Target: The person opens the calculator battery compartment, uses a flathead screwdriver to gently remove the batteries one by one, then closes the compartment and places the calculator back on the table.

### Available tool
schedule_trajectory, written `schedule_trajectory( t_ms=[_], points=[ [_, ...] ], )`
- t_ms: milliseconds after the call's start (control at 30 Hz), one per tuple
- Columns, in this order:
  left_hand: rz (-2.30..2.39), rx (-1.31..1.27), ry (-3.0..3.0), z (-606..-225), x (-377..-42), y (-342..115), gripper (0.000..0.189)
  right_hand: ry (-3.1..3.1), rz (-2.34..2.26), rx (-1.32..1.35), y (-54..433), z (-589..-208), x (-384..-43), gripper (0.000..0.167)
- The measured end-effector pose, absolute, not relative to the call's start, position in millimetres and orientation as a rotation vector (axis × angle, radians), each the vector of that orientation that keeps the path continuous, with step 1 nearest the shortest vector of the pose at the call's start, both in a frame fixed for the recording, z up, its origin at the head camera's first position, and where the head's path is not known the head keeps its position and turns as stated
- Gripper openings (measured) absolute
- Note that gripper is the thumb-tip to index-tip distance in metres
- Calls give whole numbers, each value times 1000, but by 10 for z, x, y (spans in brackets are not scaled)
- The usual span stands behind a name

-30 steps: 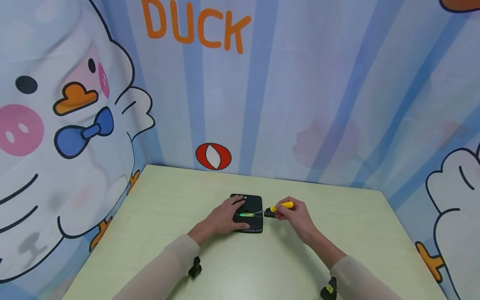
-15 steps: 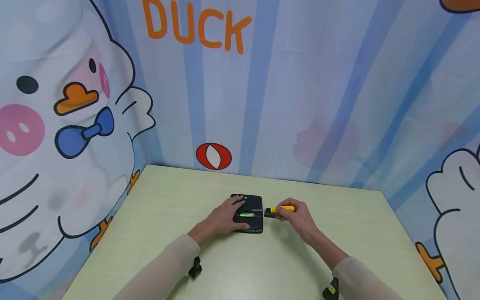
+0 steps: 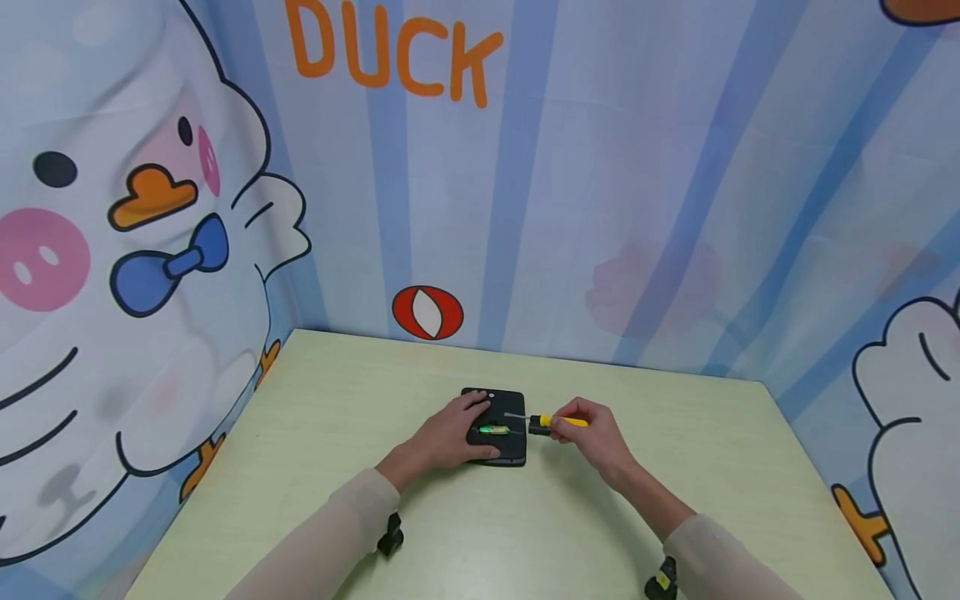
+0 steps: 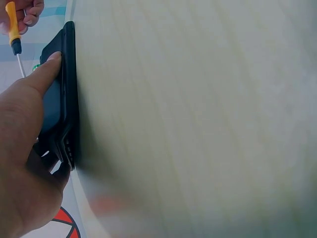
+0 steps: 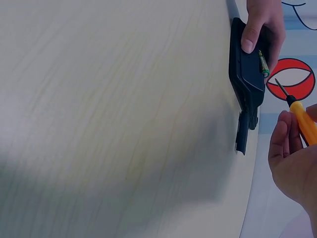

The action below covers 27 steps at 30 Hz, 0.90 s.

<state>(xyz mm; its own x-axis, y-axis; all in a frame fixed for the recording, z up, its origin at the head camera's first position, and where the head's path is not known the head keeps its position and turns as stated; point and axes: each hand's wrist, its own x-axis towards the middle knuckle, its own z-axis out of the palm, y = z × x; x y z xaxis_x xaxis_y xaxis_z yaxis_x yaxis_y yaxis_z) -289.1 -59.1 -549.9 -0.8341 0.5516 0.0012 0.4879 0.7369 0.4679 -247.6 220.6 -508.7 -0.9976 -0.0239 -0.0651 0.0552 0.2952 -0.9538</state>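
Note:
A flat black device [image 3: 512, 450] lies on the table, a green battery [image 3: 493, 430] in the slot across its upper face. My left hand [image 3: 450, 429] holds its left side, the thumb on the near part and fingers on the far part. In the left wrist view, a finger reaches round the device's edge. My right hand [image 3: 595, 433] pinches the yellow handle of a screwdriver [image 5: 303, 121]. The metal tip is over the device in the head view, beyond the battery; the right wrist view shows it apart from the battery.
A slim black piece [image 5: 242, 133] sticks out at the device's right end, below the screwdriver. The pale table [image 3: 360, 375] meets a cartoon-printed blue curtain [image 3: 540, 208] along its back edge. Black straps [image 3: 391, 536] sit at both wrists.
The screwdriver's tip has moved from the battery's right end away toward the device's far side, and its handle has dipped. The left hand, device and battery stay put.

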Motion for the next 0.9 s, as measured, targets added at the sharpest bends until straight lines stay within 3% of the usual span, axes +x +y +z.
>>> schedule_trajectory(
  t_ms=[900],
  points=[
    [660, 833, 2804, -5511, -2892, -580, 92, 2587, -1680, 20, 2202, -5072, -2451, 9]
  ],
)
